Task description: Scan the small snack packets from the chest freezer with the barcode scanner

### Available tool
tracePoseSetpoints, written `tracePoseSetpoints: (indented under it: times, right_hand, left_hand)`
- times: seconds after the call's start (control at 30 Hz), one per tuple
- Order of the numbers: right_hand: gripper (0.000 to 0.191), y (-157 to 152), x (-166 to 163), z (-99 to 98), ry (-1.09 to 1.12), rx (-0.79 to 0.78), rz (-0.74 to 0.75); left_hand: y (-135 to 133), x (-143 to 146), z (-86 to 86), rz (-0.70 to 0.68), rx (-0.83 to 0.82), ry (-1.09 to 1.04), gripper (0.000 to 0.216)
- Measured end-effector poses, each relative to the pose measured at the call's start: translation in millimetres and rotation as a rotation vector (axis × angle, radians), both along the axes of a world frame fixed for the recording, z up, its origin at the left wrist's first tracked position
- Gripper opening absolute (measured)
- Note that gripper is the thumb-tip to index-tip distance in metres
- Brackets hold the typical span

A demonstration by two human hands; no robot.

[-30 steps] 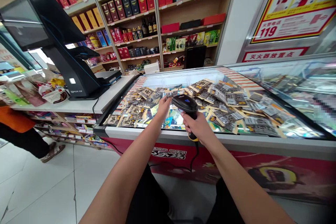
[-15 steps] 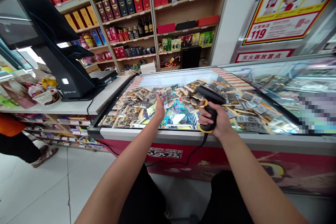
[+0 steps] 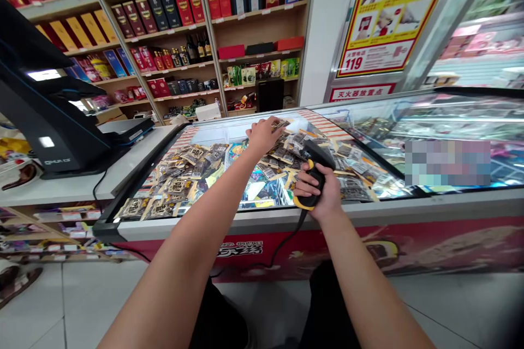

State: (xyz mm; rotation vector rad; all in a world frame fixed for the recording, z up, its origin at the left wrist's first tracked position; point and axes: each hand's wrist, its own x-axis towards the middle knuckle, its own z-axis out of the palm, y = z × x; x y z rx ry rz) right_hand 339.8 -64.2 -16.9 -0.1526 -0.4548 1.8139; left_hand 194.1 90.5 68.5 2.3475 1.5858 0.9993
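My right hand [image 3: 321, 193] grips a black and yellow barcode scanner [image 3: 314, 166] by its handle, its head pointing up and away over the glass top of a chest freezer [image 3: 262, 217]. A black cable hangs from the handle. My left hand [image 3: 264, 133] reaches to the far side of the glass and rests on a pile of small snack packets [image 3: 286, 147], fingers bent down over one of them. More packets of the same kind [image 3: 180, 174] cover the left part of the glass.
A black checkout terminal [image 3: 41, 114] stands on the white counter [image 3: 73, 185] to the left. Shelves of boxed and bottled goods [image 3: 172, 27] fill the back wall. A second glass freezer [image 3: 429, 131] extends to the right. Someone's sandalled foot [image 3: 16, 283] shows at the far left floor.
My left hand has carried a packet from the near middle of the glass to the far pile. The scanner has swung from pointing at that packet to pointing away, and the view has shifted right.
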Motion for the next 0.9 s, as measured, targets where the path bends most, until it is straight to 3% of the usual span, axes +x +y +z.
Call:
tracePoseSetpoints:
  times: [0.17, 0.33, 0.47, 0.63, 0.77, 0.9]
  right_hand:
    - [0.024, -0.1, -1.0, 0.4, -0.015, -0.027, 0.009]
    - [0.025, 1.0, -2.3, 2.5, -0.047, -0.055, 0.025]
    - [0.026, 0.1, -1.9, 5.9, -0.103, -0.075, 0.032]
    - [0.017, -1.0, -2.6, 10.3, -0.222, -0.106, 0.029]
    - [0.013, -1.5, -2.7, 11.0, -0.297, -0.111, 0.024]
    - [0.015, -0.8, -2.5, 9.9, -0.297, -0.126, 0.018]
  left_hand:
    - [14.2, 22.0, -4.7, -0.063, -0.082, 0.167, 0.04]
    - [-4.1, 1.9, -12.6, -0.059, -0.09, 0.127, 0.056]
    - [-32.1, -54.5, -14.6, 0.037, -0.023, 0.187, 0.064]
    - [-57.6, -167.6, -22.2, 0.261, -0.138, 0.567, 0.065]
    - [-61.5, -250.6, -21.4, 0.487, -0.162, 0.647, 0.062]
    - [-51.3, -282.4, -16.8, 0.408, -0.188, 0.639, 0.068]
